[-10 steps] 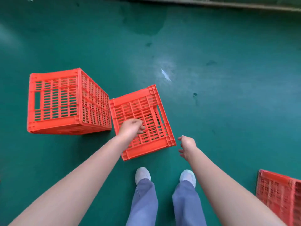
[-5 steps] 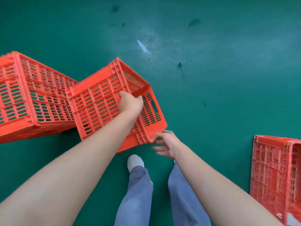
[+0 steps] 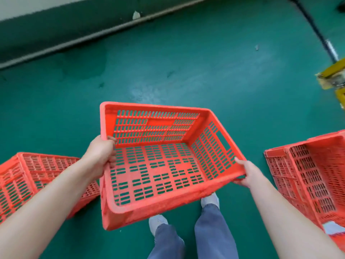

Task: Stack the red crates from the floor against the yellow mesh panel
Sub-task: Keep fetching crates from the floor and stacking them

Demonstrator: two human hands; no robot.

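Note:
I hold a red slotted crate [image 3: 158, 165] off the green floor, open side up and tilted toward me. My left hand [image 3: 100, 156] grips its left wall, fingers curled over the rim. My right hand [image 3: 246, 172] grips the near right corner from outside and below. A second red crate [image 3: 28, 176] lies on the floor at the left, partly behind my left arm. A third red crate [image 3: 313, 174] lies on its side at the right. A yellow frame [image 3: 334, 75] shows at the right edge; no mesh is visible.
A grey pipe [image 3: 93, 34] runs along the base of the dark wall at the top. A dark cable [image 3: 317, 28] crosses the floor at the upper right. My feet [image 3: 209, 200] stand under the held crate. Open green floor [image 3: 186, 71] lies ahead.
The crate rose off the floor and turned open side up. My right hand took hold of its corner. The view swung up, showing the wall and the yellow frame.

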